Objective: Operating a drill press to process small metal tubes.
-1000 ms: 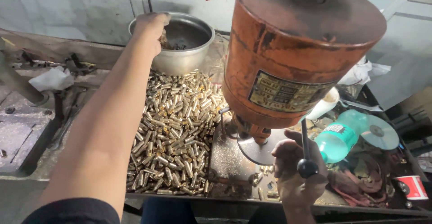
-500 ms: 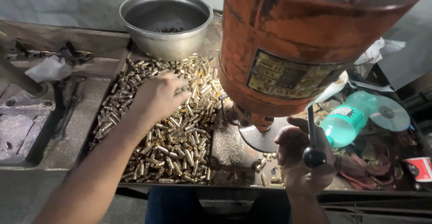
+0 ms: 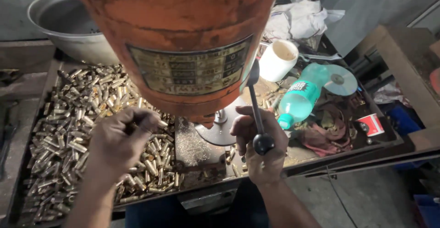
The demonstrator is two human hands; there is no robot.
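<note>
Your left hand (image 3: 120,141) is pinched shut over the heap of brass casings (image 3: 68,136), too many to count, which fills the left half of the workbench (image 3: 201,148); whether it holds one, you cannot tell. Your right hand (image 3: 259,148) is wrapped around the one black-knobbed lever (image 3: 257,113) near the front edge. Toward the back right stand one white cup (image 3: 278,59), one green bottle (image 3: 299,100) and one disc (image 3: 340,79); one steel bowl (image 3: 59,22) sits at the back left corner.

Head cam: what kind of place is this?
Most likely a small metalworking workshop. A rusty orange machine stands on a grimy bench, its lever in the right hand. The left hand is over a tray of small brass cylinders.
</note>
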